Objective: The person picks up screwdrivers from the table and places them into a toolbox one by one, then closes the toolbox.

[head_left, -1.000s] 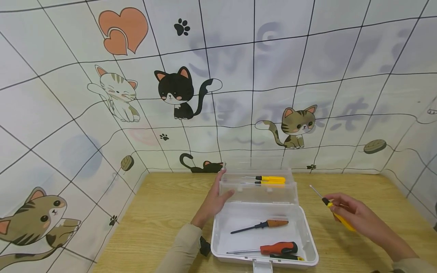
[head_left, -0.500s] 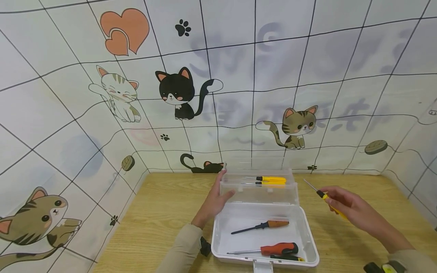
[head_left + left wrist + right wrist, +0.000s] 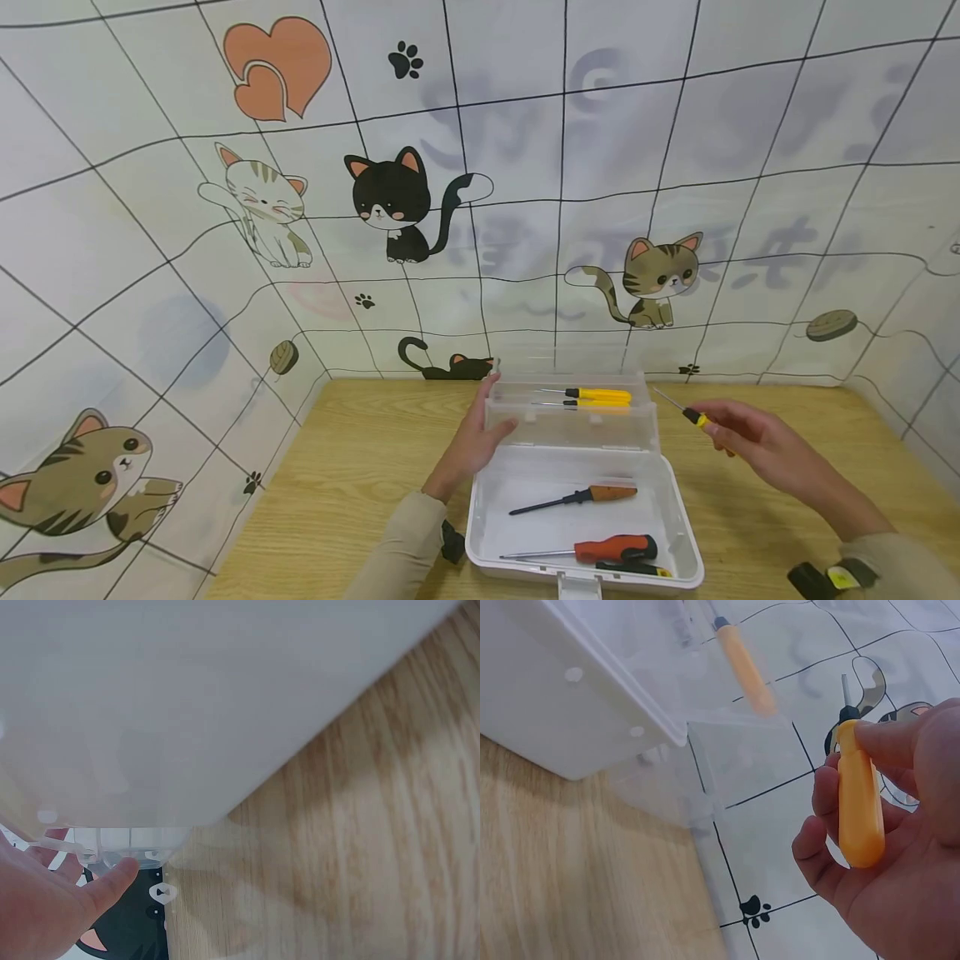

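My left hand [image 3: 474, 440] holds the left edge of the raised clear lid [image 3: 558, 429], thumb on its near side. The lid belongs to a white toolbox [image 3: 684, 521]. Two yellow-handled screwdrivers [image 3: 603, 394] lie in the lid's compartment. My right hand [image 3: 761, 442], right of the lid, grips another yellow screwdriver [image 3: 861, 802] by its handle. Its tip points up and left, close to the lid's right edge. Inside the box lie a brown-handled screwdriver [image 3: 611, 493], a red-and-black screwdriver [image 3: 611, 548] and, at the front, a dark tool with a yellow end [image 3: 633, 570].
Wooden tabletop [image 3: 360, 467] extends on both sides of the box. A cat-patterned wall covering [image 3: 517, 250] rises right behind the lid. The white latch [image 3: 579, 587] hangs at the box's front. A black strap device [image 3: 817, 581] sits by my right sleeve.
My right hand has moved left with the yellow screwdriver, bringing its tip up to the lid's right edge. The left hand stays on the lid.
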`<state>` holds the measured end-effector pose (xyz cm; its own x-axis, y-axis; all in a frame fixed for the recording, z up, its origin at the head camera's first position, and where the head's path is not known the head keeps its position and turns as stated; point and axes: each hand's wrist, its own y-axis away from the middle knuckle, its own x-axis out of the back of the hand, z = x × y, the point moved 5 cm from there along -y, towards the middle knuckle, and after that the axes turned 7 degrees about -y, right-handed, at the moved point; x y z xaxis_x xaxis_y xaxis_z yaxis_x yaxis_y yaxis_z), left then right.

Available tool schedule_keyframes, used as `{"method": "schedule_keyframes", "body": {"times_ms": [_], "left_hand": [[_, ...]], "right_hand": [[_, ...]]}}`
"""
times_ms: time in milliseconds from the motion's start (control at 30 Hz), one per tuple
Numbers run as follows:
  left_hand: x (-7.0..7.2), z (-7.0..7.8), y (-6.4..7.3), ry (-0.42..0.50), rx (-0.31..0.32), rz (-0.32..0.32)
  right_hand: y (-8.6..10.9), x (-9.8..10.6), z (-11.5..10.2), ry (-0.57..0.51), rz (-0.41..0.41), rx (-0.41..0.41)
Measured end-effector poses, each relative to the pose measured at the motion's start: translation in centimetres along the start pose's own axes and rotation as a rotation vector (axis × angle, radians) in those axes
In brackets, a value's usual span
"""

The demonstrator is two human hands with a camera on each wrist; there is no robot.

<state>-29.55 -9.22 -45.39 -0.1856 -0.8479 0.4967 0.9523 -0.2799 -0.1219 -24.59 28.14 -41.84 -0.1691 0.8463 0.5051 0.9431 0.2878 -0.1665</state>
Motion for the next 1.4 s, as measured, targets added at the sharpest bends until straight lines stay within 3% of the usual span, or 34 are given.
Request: {"method": "schedule_keyframes", "body": {"times_ms": [200,300,1400], "left_hand": [[-0.9,-2.7,-1.0,0.007,-0.004,0.019],[-1.0,-3.3,-1.2,0.004,-0.004,0.02],[-1.0,-3.3,-1.3,0.0,-0.016,0.016]], "right_hand": [[-0.8,-0.3,-0.9,0.006,-0.008,0.012],[-1.2,-0.5,-1.3,0.005,-0.021,0.025],[-5.0,-2.8,-3.9,0.08,-0.08,0.051]]}}
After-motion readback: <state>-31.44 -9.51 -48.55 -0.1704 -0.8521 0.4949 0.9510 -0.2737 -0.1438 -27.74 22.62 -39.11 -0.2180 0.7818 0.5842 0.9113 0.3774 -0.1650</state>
